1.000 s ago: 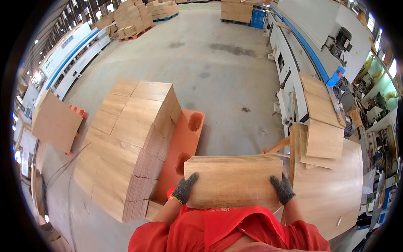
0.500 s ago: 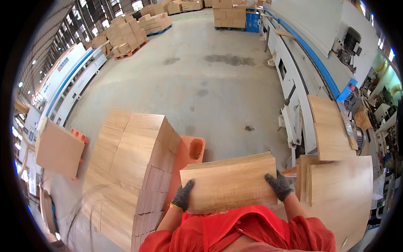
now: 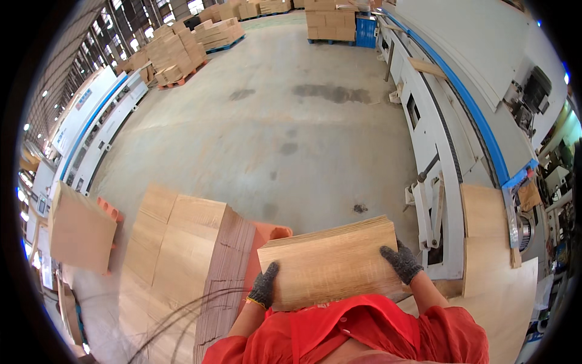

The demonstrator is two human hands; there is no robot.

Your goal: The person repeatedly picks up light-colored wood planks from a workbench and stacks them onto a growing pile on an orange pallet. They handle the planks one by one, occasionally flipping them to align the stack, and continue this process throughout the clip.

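A stack of several wood-grain boards (image 3: 327, 264) is held in front of my red apron, with the light brown face of one board toward me. My left hand (image 3: 264, 284), in a dark grey knit glove, grips the stack's left end with the thumb on the face. At the right end my right hand (image 3: 402, 263), gloved alike, clasps the boards the same way. The fingers behind the boards are hidden. Left of my left hand stands a tall pile of similar wood-grain boards (image 3: 188, 242) on an orange pallet (image 3: 257, 242).
Along the right runs a long white machine (image 3: 433, 133) with a blue rail; more boards (image 3: 488, 242) lie at its near end. Another board stack (image 3: 82, 230) stands at far left, before a second white machine (image 3: 94, 121). Carton piles (image 3: 330, 25) are at the back of the grey floor (image 3: 254, 145).
The view has shifted, so the left pile and its pallet sit lower and the right machine appears nearer. Both hands still hold the boards in front of me.
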